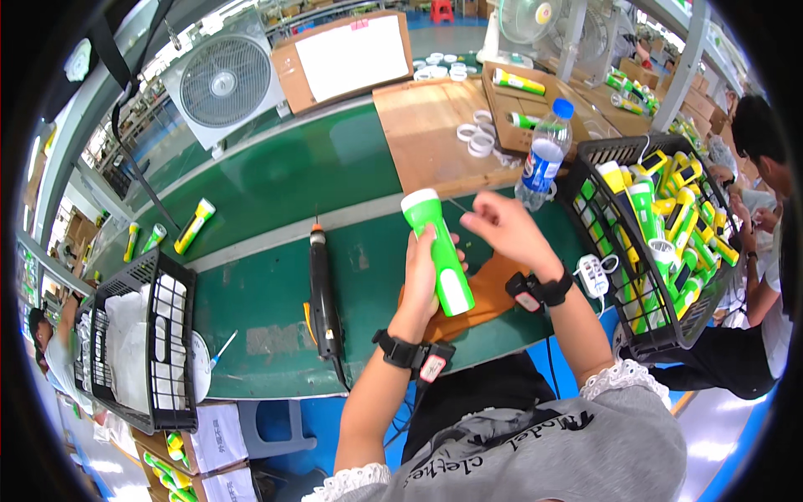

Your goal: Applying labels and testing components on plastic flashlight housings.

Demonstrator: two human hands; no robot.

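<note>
My left hand (418,280) is wrapped round a green flashlight (433,243) with a white head and a white patch on its body. The flashlight is tilted, its head up and away from me. Just right of the head, apart from it, my right hand (512,230) has its fingers curled together. A thin dark sliver shows at its fingertips, too small to name. Beneath both hands lies an orange-brown cloth or pad (489,293) on the green workbench (259,289). Left of my hands lies a black electric screwdriver (324,293).
A black crate (682,330) full of flashlights stands at right, by a bottle (544,159) and a white power strip (594,276). Another black crate (159,351) is at left. Loose flashlights (195,226) and a fan (226,81) are beyond. People sit at right.
</note>
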